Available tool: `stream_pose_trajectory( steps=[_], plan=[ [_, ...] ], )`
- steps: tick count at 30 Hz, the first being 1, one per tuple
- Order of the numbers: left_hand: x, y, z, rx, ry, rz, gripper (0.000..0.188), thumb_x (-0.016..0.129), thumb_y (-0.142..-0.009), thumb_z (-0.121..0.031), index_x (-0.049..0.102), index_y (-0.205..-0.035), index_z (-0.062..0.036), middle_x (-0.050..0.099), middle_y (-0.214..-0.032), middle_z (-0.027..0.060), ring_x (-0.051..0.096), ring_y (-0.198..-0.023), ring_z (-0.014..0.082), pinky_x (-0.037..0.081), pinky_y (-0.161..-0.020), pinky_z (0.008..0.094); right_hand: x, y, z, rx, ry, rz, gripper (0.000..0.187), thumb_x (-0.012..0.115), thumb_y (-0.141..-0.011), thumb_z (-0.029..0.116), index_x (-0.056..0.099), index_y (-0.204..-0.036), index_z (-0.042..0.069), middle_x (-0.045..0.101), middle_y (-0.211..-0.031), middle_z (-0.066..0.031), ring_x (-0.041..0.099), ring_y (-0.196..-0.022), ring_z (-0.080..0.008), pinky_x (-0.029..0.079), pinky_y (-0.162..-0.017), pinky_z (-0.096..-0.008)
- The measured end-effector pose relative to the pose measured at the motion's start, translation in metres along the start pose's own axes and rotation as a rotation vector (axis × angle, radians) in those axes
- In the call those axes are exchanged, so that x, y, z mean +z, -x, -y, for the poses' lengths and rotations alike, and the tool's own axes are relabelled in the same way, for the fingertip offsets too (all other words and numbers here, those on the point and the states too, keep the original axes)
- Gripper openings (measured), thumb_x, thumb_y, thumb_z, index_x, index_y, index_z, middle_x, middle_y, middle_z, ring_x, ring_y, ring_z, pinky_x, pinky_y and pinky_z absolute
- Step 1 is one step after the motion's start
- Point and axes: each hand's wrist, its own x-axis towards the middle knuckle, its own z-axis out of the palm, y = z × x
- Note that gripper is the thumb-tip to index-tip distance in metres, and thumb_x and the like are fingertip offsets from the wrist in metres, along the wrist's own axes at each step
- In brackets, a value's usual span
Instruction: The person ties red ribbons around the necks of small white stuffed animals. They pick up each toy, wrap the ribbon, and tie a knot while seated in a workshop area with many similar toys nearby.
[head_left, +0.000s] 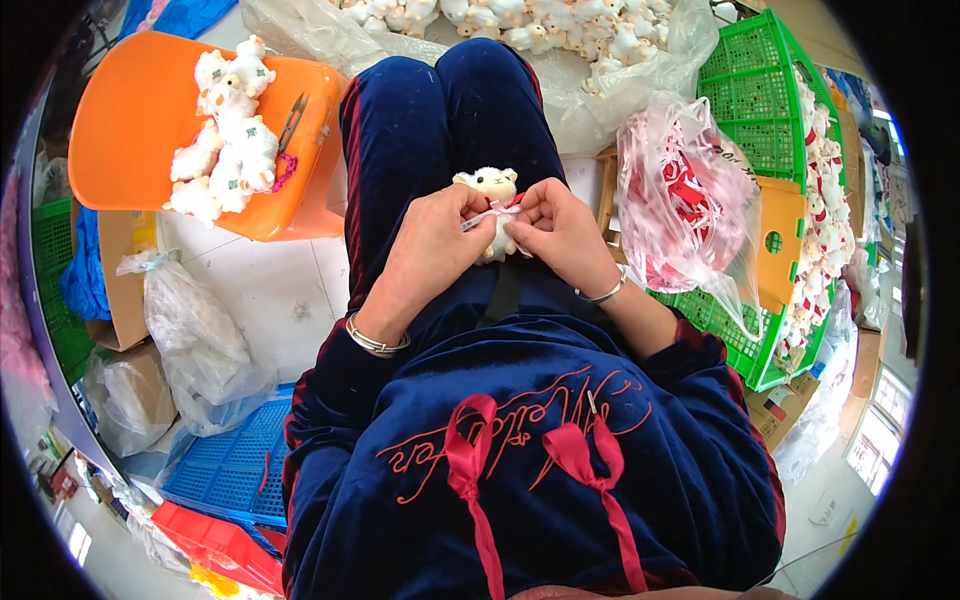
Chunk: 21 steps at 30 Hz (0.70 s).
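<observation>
A small white plush lamb sits upright in my lap, its head up and its face toward me. A narrow white ribbon crosses its neck, with a bit of red beside it. From the left, my left hand is closed, thumb and fingertips pinching the ribbon at the neck. My right hand pinches the ribbon from the other side, its thumb against the lamb's chest. The fingers partly cover the lamb's body and the ribbon.
On my left, an orange chair bears several plush lambs and small snips. Ahead lies a plastic sheet heaped with lambs. On my right are a bag of red and white ribbons and green crates.
</observation>
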Motion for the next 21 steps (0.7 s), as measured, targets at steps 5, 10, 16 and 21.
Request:
stream_pose_trajectory(
  steps=[5,10,16,21],
  plan=[
    [0.005,-0.002,0.004,-0.045,-0.065,0.007,0.019,0.074,-0.089,-0.014,0.071,-0.096,0.004,0.074,-0.084,0.0126,0.07,-0.074,0.0158,0.054,-0.068,0.0298,-0.014,-0.009,0.006,0.004,0.259,0.086,0.026,0.076,-0.09,0.014,0.065,-0.106,-0.004,0.066,-0.076,-0.0023,0.061,-0.068,-0.0058,0.049,-0.062,-0.0247],
    [0.009,0.001,0.003,-0.019,-0.105,-0.009,0.017,0.074,-0.089,-0.015,0.071,-0.094,0.0017,0.073,-0.083,0.0131,0.07,-0.072,0.0202,0.054,-0.067,0.0314,-0.014,-0.005,0.014,-0.05,0.368,0.032,0.02,0.071,-0.09,0.015,0.068,-0.1,-0.003,0.069,-0.076,-0.0114,0.066,-0.069,-0.0187,0.052,-0.065,-0.0332],
    [0.017,0.005,0.003,0.04,-0.122,-0.049,0.016,0.074,-0.088,-0.016,0.07,-0.089,-0.0008,0.071,-0.081,0.0126,0.07,-0.071,0.0245,0.053,-0.065,0.0336,-0.009,-0.003,0.03,-0.16,0.538,-0.045,0.015,0.064,-0.092,0.013,0.067,-0.092,-0.002,0.07,-0.082,-0.0198,0.069,-0.076,-0.0374,0.053,-0.071,-0.0419],
    [0.023,0.006,0.002,0.083,-0.181,-0.076,0.016,0.075,-0.088,-0.017,0.068,-0.086,-0.0027,0.071,-0.081,0.0115,0.069,-0.071,0.0263,0.053,-0.065,0.0353,0.001,-0.003,0.048,0.034,0.514,-0.066,0.012,0.062,-0.094,0.008,0.062,-0.088,-0.003,0.068,-0.075,-0.018,0.068,-0.063,-0.0297,0.053,-0.061,-0.039]
  ],
)
